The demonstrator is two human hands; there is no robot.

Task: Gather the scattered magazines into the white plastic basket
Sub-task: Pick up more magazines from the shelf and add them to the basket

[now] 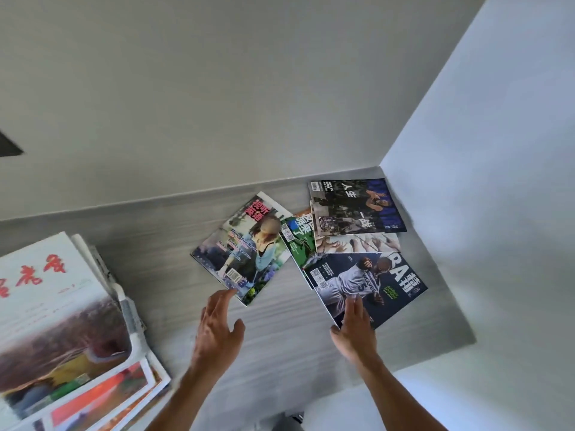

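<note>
Single head-worn view, looking steeply down

The wide-angle camera sits above the grey surface point(174, 250), facing forward and down into a wall corner; both forearms reach in from the bottom edge, close to the lens, and straight lines bow toward the edges.

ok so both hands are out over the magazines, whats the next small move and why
Probably close the right hand on the near corner of the basketball magazine: its fingers already rest there, open. The left hand only reaches the blue-cover magazine with its fingertips.
</note>
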